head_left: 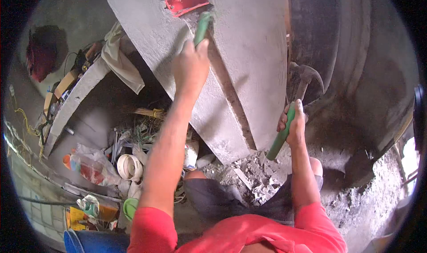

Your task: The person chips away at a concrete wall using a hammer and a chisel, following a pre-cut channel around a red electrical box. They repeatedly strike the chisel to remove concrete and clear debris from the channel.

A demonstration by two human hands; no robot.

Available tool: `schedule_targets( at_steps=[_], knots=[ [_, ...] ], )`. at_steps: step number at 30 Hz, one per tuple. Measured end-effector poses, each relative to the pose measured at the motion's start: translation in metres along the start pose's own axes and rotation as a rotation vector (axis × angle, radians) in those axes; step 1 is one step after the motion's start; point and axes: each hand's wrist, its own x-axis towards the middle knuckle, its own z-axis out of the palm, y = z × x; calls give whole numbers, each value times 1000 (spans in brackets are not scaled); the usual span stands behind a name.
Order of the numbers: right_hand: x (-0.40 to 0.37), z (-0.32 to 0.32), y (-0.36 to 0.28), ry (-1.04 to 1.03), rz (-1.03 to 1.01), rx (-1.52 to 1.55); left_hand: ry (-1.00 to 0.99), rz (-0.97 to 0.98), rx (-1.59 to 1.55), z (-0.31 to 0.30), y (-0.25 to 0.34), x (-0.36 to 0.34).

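Observation:
My left hand (192, 66) is closed around a short green rod-like piece (203, 28), blurred by motion. Its upper end is against or just over the top of a long narrow groove (231, 95) cut in the grey plastered wall (262, 52). Just above it, a red metal electrical box (187, 2) is set into the wall. In my right hand (296, 126) is a claw hammer (306, 75), gripped by its green handle, head upward, to the right of the wall and apart from it.
Broken plaster rubble (260, 182) lies at the wall's foot between my knees. To the left are a white plastic ring (129, 167), plastic bags (91, 164), a green lid (130, 208) and a blue container (95, 242). A ledge (73, 104) holds tools and a cloth (122, 61).

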Motion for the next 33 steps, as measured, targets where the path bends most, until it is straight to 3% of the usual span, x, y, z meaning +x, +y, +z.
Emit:
schedule_targets(
  at_steps=[2,4,5,10,14,17,20,24,28,33],
  knots=[
    [0,-3,2,14,12,-1,16,-80,-29,-2,2,-9],
    [1,-5,-1,0,12,-34,-120,-101,-96,-12,9,-6],
    [2,-6,1,1,22,-35,-133,-18,-81,-17,17,0],
    [-2,1,8,-1,66,50,-162,0,-14,-16,4,43],
    [-4,-8,15,7,18,9,-193,-22,16,-33,-20,23],
    [-5,-8,16,45,49,98,-272,89,101,-34,-15,3],
    [-7,3,11,24,75,123,-353,90,119,-36,2,14],
    [-5,28,-5,-9,39,105,-314,103,124,-21,-4,34],
    [3,60,-25,-47,-47,27,-287,15,105,-9,22,32],
    [27,127,-12,-109,-340,62,-249,-32,169,0,35,31]
  ],
)
